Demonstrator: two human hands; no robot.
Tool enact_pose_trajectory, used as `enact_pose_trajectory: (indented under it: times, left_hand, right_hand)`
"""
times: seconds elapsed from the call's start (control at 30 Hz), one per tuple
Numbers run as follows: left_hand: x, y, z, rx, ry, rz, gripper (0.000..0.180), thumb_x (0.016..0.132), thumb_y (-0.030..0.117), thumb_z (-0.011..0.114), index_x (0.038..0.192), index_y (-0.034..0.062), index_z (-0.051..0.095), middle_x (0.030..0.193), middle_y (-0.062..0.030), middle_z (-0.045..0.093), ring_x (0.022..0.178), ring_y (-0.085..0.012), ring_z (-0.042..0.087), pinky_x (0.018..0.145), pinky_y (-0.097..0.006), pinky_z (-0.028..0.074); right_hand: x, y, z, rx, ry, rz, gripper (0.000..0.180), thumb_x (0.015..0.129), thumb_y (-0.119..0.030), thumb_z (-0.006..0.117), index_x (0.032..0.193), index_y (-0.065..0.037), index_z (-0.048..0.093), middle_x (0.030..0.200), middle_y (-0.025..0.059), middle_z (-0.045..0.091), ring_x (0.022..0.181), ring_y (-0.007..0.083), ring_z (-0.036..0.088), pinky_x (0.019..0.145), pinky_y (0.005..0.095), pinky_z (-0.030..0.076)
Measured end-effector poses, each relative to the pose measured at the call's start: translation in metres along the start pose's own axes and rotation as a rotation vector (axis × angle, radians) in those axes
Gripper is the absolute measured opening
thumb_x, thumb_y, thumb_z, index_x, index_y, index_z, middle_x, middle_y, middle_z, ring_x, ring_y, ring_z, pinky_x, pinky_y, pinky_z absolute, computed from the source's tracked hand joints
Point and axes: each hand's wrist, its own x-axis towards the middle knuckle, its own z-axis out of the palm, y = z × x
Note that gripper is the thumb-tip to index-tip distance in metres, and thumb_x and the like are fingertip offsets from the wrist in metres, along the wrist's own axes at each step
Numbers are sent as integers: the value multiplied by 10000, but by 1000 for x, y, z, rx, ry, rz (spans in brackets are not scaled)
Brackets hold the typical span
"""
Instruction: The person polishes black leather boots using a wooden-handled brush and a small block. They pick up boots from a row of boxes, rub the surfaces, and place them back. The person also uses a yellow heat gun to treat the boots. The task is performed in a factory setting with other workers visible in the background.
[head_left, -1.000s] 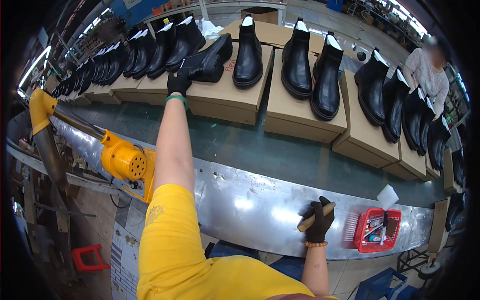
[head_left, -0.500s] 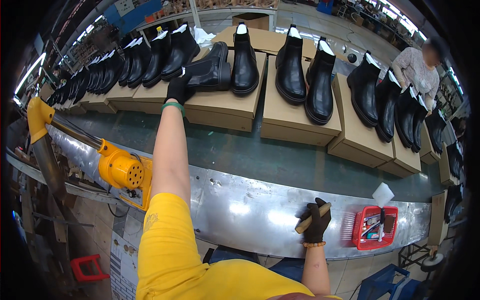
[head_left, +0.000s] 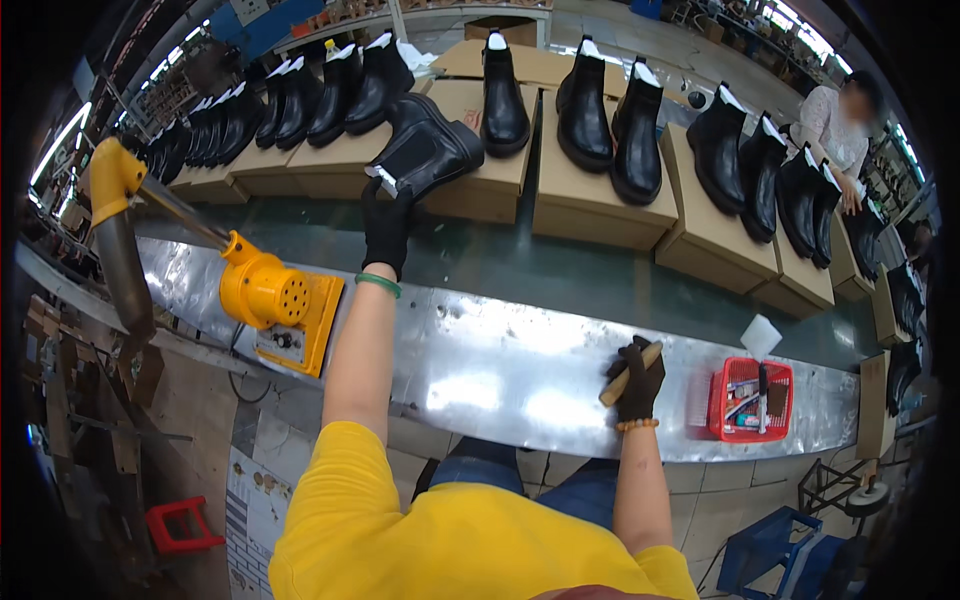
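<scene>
My left hand, in a black glove with a green bangle at the wrist, is closed on the top of a black ankle boot. The boot is tilted on its side, its sole toward the right, in front of a cardboard box. An upright black boot stands on that box, just right of it. Over the metal bench, my right hand, also black-gloved, is closed round an oblong tan wooden piece, shaped like a brush back. Whether it has bristles is hidden.
More black boots stand on cardboard boxes along the green belt. A yellow machine is on the metal bench at left. At right sits a red basket of small tools. A person is at the far right.
My left hand has drawn the boot off its box, toward me and slightly right, and tilted it. My right hand keeps hold of the wooden piece. The view has shifted.
</scene>
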Motion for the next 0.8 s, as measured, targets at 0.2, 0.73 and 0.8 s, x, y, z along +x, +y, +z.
enact_pose_trajectory:
  times: [0.2,0.73,0.8]
  left_hand:
    - [-72,57,0,216,-86,109,589,823,130,683,1340,75,406,920,-72,607,642,-116,591,532,-252,516]
    - [-202,80,-31,816,-622,249,657,704,216,771,1296,83,517,912,-83,575,787,-174,565,692,-290,469]
    - [-199,70,-40,863,-764,469,769,669,276,798,1340,90,472,1047,-119,551,925,-230,564,778,-319,472]
  right_hand:
    - [2,4,-1,-50,-10,-29,319,833,-150,630,1091,13,540,787,103,596,534,172,571,468,298,473]
    - [-21,-1,12,-195,-196,40,441,797,-171,666,1146,59,527,787,87,598,607,158,574,570,295,512]
    - [-24,-3,13,-177,-186,51,437,798,-166,664,1147,57,526,791,87,600,607,156,576,574,294,514]
